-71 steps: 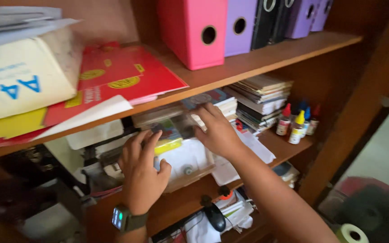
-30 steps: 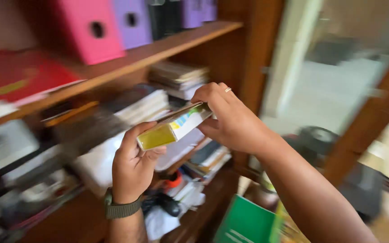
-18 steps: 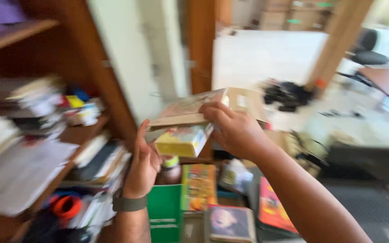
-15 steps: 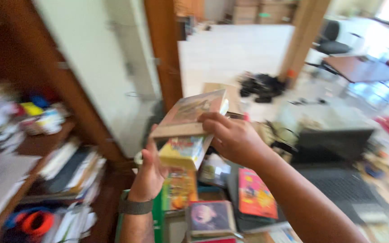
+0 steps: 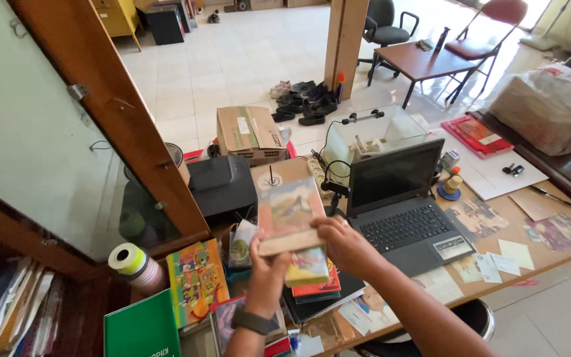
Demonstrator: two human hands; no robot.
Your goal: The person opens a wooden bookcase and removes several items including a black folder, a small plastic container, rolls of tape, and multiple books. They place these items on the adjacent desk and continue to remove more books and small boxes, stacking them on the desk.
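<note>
- Two hands hold a small stack above the wooden surface (image 5: 550,248): a faded tan picture-cover book (image 5: 288,215) on top, a yellow box (image 5: 307,266) beneath.
- Left hand (image 5: 267,274) grips the stack's near edge, fingers curled under.
- Right hand (image 5: 345,243) pinches its edge at 3 o'clock.
- Open black laptop (image 5: 404,211) lies just beside, at 2 o'clock.
- Colourful books (image 5: 196,281) crowd 8 o'clock; tiled floor (image 5: 232,59) opens at 12.

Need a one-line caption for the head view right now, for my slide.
Both hands, left and right, hold a small stack of books above a cluttered desk beside an open laptop.
</note>
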